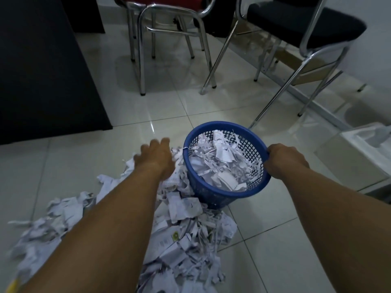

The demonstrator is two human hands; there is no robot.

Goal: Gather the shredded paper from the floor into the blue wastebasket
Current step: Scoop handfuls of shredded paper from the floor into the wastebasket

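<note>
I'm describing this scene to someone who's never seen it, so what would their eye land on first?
The blue wastebasket at centre, already holding shreds, with the right hand gripping its rim. Next, the big sprawl of shredded paper across the pale tile floor at lower left, where the blurred left hand reaches down beside the basket. Chrome-legged chairs stand behind.

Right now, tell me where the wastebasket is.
Head view, right of centre: the wastebasket stands on the floor, right hand gripping its rim, paper pile against its left side.

wastebasket [227, 199] right of floor paper [186, 235]
</note>
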